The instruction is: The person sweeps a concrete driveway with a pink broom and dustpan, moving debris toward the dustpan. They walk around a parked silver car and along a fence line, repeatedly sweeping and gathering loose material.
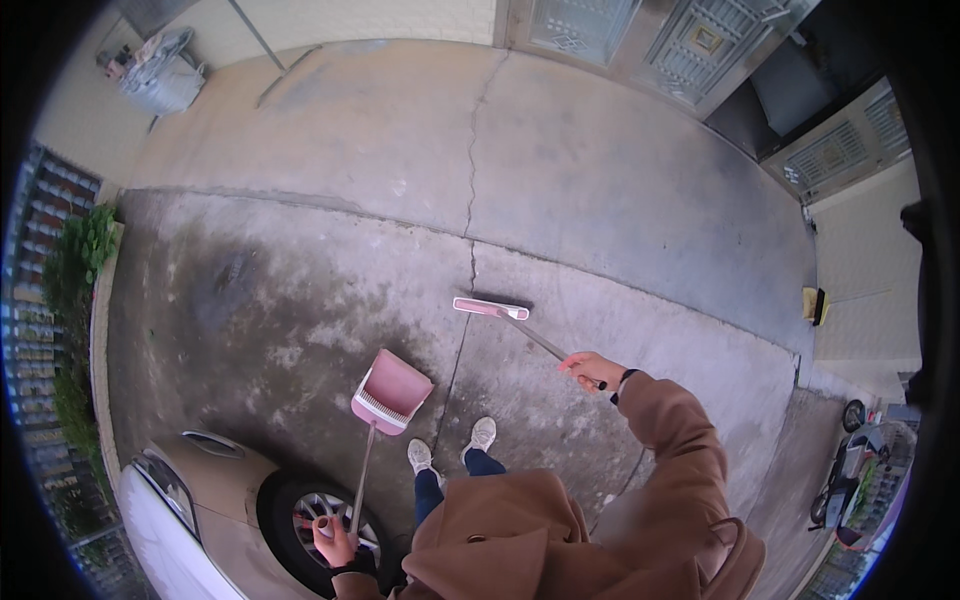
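Observation:
My right hand grips the upper end of a metal-handled broom with a pink and white head. The head is at the concrete floor ahead of me, beside a long joint line; its bristles are hidden. In my left hand, low in the view, is the handle of a pink long-handled dustpan. Its pan lies to the front left of my shoes with a white comb-like row of teeth along the near side. I cannot make out any sweepings in the pan.
A car stands close on my left, its wheel behind my left hand. Green plants grow along a railing at the far left. A stuffed sack leans near the back wall. A motorcycle is at the right, and ornate doors stand ahead.

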### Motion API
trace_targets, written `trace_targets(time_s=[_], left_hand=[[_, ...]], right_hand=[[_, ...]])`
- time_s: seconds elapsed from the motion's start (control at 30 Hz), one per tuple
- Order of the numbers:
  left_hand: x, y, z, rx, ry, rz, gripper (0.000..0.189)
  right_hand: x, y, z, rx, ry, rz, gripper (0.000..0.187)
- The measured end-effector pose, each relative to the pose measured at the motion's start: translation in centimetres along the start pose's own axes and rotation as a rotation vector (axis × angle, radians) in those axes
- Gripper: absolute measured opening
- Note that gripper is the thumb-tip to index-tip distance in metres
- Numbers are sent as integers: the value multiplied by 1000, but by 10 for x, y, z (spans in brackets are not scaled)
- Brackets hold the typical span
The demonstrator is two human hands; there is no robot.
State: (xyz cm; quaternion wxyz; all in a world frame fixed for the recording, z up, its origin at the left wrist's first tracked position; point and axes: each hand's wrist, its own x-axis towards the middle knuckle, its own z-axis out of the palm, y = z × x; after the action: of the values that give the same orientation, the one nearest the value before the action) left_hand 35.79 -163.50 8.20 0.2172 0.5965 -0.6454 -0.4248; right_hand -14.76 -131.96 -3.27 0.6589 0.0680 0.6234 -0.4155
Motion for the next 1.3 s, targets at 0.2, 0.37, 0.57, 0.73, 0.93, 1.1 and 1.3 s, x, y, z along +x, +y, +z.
trace_targets(time_s=[0.2,0.37,0.57,0.73,0.93,1.1,1.3], left_hand=[[-15,-13,-1,-23,89,-11,9],[-12,8,-2,147,0,60,10],[4,33,-15,211,-44,62,10],[19,46,-12,212,-131,115,11],[46,69,12,339,-277,259,15],[82,88,49,366,-336,369,16],[114,102,99,399,-404,322,19]], right_hand=[[50,-65,14,-226,78,-218,16],[129,-20,82,-294,89,-123,11],[63,51,69,-762,18,93,17],[-44,62,26,-517,4,-28,14],[-74,84,11,-58,217,-12,24],[3,117,33,369,157,-142,32],[67,157,140,432,254,-73,30]])
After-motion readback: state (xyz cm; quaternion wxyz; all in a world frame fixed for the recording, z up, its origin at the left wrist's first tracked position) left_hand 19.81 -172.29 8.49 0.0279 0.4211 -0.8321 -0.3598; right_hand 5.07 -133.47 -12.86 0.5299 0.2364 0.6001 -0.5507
